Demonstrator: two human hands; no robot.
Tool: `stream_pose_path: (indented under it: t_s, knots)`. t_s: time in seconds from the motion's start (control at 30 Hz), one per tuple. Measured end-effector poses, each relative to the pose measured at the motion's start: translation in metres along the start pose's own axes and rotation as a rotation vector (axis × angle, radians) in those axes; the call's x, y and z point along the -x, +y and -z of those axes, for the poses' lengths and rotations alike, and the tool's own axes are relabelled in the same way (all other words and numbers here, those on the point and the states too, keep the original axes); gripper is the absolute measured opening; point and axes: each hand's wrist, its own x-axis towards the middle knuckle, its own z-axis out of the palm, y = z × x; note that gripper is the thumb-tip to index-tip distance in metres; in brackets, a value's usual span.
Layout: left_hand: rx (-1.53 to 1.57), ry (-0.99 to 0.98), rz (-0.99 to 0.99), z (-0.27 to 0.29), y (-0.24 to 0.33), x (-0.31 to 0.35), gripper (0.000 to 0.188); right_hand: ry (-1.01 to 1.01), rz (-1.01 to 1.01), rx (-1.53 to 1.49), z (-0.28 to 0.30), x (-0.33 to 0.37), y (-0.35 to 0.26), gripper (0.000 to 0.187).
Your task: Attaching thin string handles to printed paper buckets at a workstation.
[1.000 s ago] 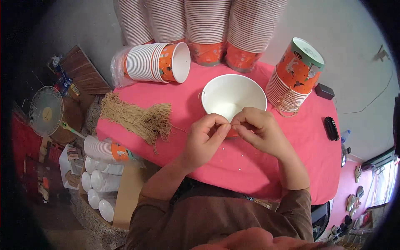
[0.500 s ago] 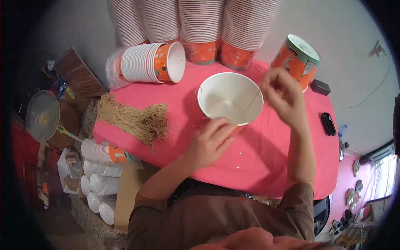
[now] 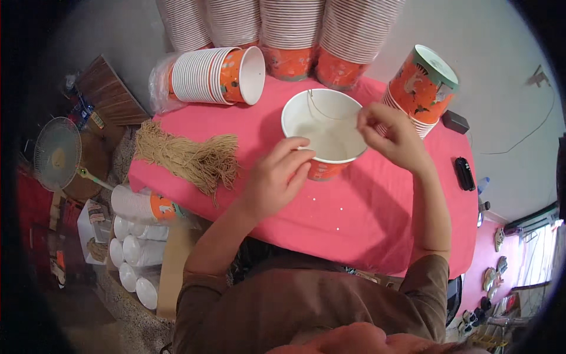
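A white-lined orange paper bucket point(image 3: 328, 170) stands upright in the middle of the pink-covered table, its mouth facing up. From its far rim a thin tan cord point(image 3: 319, 111) droops inside and runs right toward my right hand. My left hand point(image 3: 276, 177) grips the near-left rim, fingertips over the edge. Just off the right rim, my right hand point(image 3: 390, 134) is pinched closed, apparently on the cord's end; the fingertips partly hide it. Left of the bucket lies a bundle of tan cords point(image 3: 191, 159).
Tall wrapped bucket stacks point(image 3: 292, 35) line the back, with a stack on its side point(image 3: 203, 76) at far left. Upside-down buckets point(image 3: 421, 88), a black box point(image 3: 455, 122) and a black object point(image 3: 464, 173) sit right. A fan point(image 3: 59, 154) and a carton of buckets point(image 3: 177, 271) are left.
The bucket has turned, bringing the cord's fastened spot from the left rim to the far rim. My left hand has slid left along the rim; my right hand has come down closer to the bucket.
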Motion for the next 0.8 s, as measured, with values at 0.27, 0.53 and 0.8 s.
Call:
stream_pose_path:
  t_s: [0.27,0.53,0.8]
  knots:
    - [-0.019,-0.112,0.094,-0.024,0.012,-0.005,0.023,-0.302,0.07,0.113,-0.008,-0.001,0.019,0.007]
    - [-0.178,-0.014,-0.315,-0.024,-0.003,0.018,0.024,-0.415,0.107,0.197,-0.026,0.014,0.002,0.009]
    - [-0.202,-0.018,-0.369,-0.023,-0.003,0.02,0.026,-0.385,0.157,0.239,-0.032,0.019,0.002,0.01]
